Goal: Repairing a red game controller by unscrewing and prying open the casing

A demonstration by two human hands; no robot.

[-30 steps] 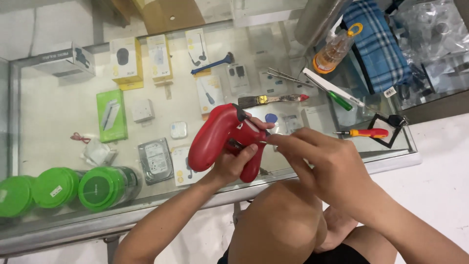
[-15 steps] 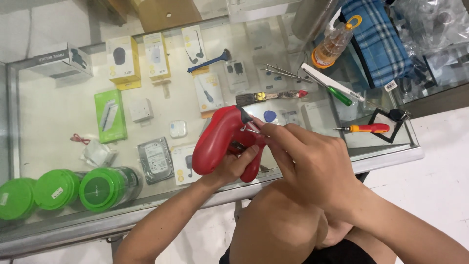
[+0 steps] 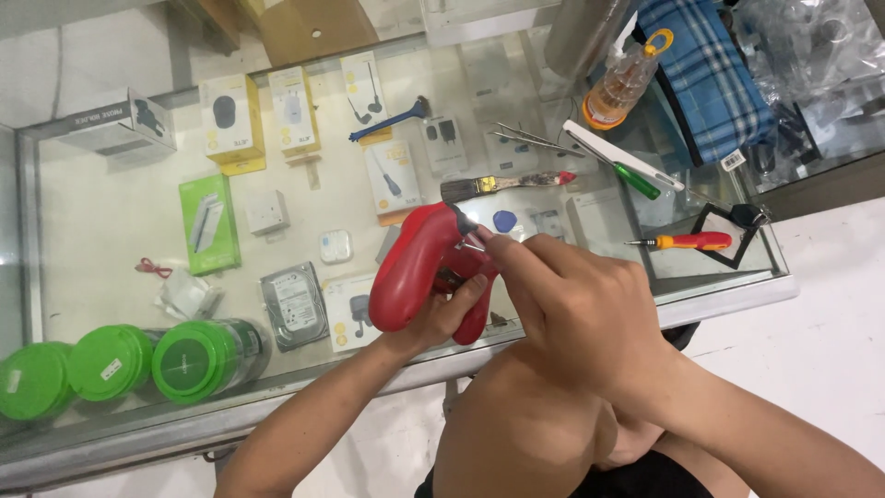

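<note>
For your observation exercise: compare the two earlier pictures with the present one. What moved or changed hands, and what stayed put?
Little changed. The left hand still grips the red game controller from below, over the glass counter. The right hand stays pinched at the controller's upper edge, having slid slightly towards it. Nothing was picked up or let go. The paintbrush and screwdriver lie unmoved.

Bright, even light; sharp picture, faint glare on glass counter (image 3: 572, 55).

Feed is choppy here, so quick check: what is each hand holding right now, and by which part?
Left hand grips the red game controller from below, around its middle between the handles. Right hand has its fingertips at the controller's top edge; whether they pinch anything cannot be told.
</note>
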